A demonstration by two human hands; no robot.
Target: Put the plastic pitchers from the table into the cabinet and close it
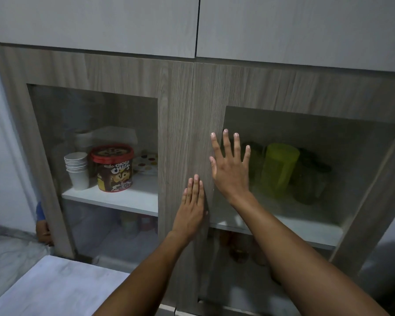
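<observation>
Left hand and right hand flat, fingers spread, holding nothing — pressing the doors shut; pitchers inside on shelf.

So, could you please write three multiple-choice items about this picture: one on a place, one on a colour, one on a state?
1. Where does the brightest pitcher stand?
A. on the table
B. behind the right door's glass
C. beside the paper cups

2. What colour is the lid of the Choco Chips tub?
A. red
B. blue
C. white

3. How are the two hands?
A. both gripping pitchers
B. both flat and open on the doors
C. one holding a cup

Answers:
1 B, it shows yellow-green through the right door.
2 A, the rim is red.
3 B, the left hand and right hand lie spread, holding nothing.
</observation>
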